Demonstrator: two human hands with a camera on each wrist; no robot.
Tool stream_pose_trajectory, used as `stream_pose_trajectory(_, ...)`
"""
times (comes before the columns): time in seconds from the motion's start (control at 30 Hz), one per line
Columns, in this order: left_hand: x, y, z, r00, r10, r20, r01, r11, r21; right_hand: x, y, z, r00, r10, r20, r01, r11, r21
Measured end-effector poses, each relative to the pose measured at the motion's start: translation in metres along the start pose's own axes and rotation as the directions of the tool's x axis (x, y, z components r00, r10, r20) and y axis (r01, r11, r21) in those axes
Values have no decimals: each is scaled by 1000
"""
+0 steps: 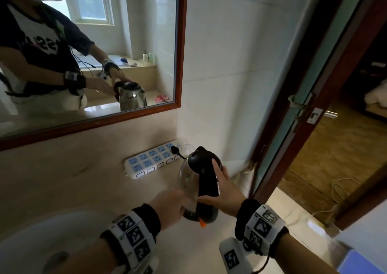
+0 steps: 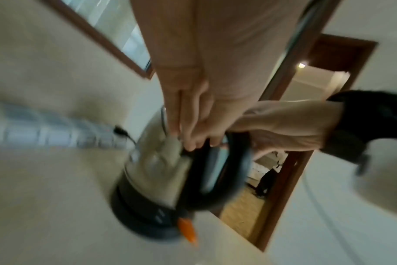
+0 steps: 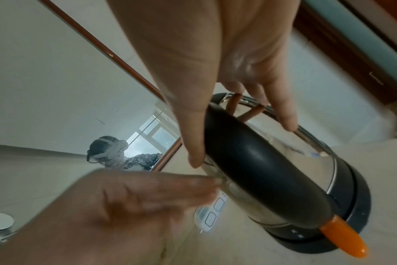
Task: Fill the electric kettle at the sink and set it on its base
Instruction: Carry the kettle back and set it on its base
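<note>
The steel electric kettle (image 1: 188,177) with a black lid and handle stands on its round black base (image 3: 324,243) on the beige counter, its orange switch (image 3: 344,238) facing me. My right hand (image 1: 225,186) is spread over the handle, fingers straight; the thumb lies along the handle's left side and the fingertips (image 3: 288,122) reach the lid rim. My left hand (image 1: 170,205) is motion-blurred at the kettle's left side, its straight fingers touching the steel body (image 3: 218,181). Neither hand grips anything.
A white and blue power strip (image 1: 152,160) lies against the wall behind the kettle with a black plug (image 1: 174,149) in it. The white sink basin (image 1: 41,242) is at lower left. A framed mirror (image 1: 181,43) hangs above. An open glass door (image 1: 301,110) stands right.
</note>
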State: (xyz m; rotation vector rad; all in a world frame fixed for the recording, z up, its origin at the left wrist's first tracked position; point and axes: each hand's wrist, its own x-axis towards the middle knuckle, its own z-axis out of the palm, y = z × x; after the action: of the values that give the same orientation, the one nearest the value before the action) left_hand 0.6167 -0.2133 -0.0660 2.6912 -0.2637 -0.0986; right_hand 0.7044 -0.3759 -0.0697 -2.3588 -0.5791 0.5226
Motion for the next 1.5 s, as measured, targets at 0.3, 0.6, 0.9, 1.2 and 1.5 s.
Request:
stream_pose_trajectory(0.3, 53, -20, -29, 979, 198, -37, -164, 890, 425, 7, 12, -36, 990, -27, 139, 47, 989, -142)
stream_pose_trajectory(0.6, 56, -10, -18, 992, 129, -19, -103, 868, 486, 8, 17, -65, 990, 14, 141, 38, 932, -360)
stream_pose_trajectory(0.9, 56, -1, -25, 995, 98, 11, -89, 839, 537, -18, 47, -32, 997, 26, -68, -32, 996, -84)
stream_pose_trajectory(1.2, 58, -6, -22, 994, 113, 8, -100, 846, 524, -39, 103, 40, 958, 191, 214, -96, 917, -388)
stream_pose_trajectory(1.5, 58, -10, -19, 993, 114, 5, -99, 844, 526, -24, 114, 54, 970, 171, 174, -65, 869, -491)
